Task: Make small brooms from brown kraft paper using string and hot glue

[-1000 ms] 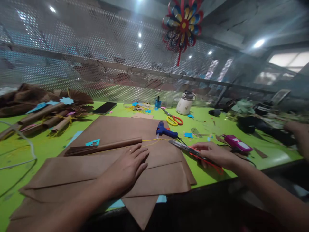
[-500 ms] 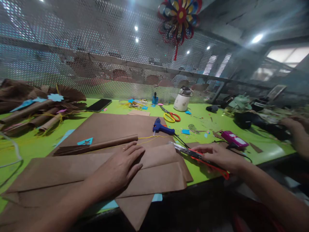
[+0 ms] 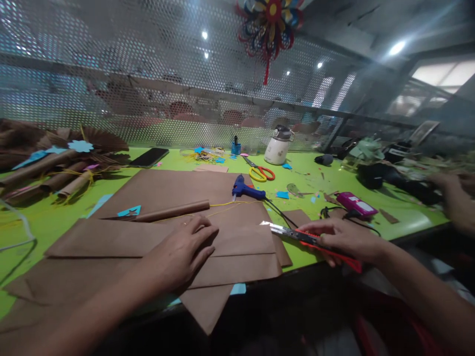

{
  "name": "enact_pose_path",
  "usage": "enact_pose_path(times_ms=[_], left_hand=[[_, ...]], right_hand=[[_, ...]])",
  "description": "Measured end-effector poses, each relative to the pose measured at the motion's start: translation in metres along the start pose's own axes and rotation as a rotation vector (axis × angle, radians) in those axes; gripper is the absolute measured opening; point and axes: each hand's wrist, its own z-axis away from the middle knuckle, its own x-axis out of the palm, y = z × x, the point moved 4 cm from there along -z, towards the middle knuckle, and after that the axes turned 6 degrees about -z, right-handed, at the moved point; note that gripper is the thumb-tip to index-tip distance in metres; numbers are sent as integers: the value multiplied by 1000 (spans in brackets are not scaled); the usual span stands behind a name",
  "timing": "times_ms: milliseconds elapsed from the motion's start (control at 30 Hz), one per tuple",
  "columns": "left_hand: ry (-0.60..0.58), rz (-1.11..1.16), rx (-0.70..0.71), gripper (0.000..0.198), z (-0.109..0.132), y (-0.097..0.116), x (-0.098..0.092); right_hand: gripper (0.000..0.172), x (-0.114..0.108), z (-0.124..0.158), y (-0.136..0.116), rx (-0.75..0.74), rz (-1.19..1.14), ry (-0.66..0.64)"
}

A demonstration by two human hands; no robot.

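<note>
My left hand [image 3: 185, 252] lies spread, palm down, on a folded sheet of brown paper [image 3: 237, 269] at the table's front edge. In my right hand [image 3: 339, 240] is a pair of scissors [image 3: 285, 231] with red handles. The blades point left, and their tips are at the right end of the folded paper's upper edge. Whether they touch the paper, I cannot tell. Behind the fold, a brown paper tube [image 3: 174, 210] with yellow string lies on a larger brown sheet [image 3: 178, 185]. A blue glue gun [image 3: 247, 189] rests at that sheet's right side.
Yellow-and-orange-handled scissors [image 3: 258, 171], a white bottle [image 3: 277, 147] and a phone [image 3: 150, 157] lie or stand farther back. Finished-looking brown paper pieces [image 3: 59, 165] are at left. A purple device [image 3: 356, 204] with a cable is at right. Another person's hand [image 3: 447, 193] shows at the far right.
The folded paper's back flap has shifted forward over the lower part of the tube. The scissors' handles have swung slightly right and down. My left hand stays on the paper.
</note>
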Motion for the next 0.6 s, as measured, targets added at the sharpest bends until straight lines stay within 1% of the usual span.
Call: enact_pose_path(times_ms=[133,233,400,500,600], left_hand=[[25,-13,10,34,2,3,2],[4,-42,11,35,4,4,3],[5,-105,34,36,6,6,2],[7,-147,50,36,5,9,1],[11,-186,60,35,3,12,0]], right_hand=[[45,0,5,2,29,2,12],[50,1,10,2,49,41,4],[51,4,15,2,-24,50,-54],[51,6,16,6,-44,44,-86],[55,7,16,12,-52,53,-117]])
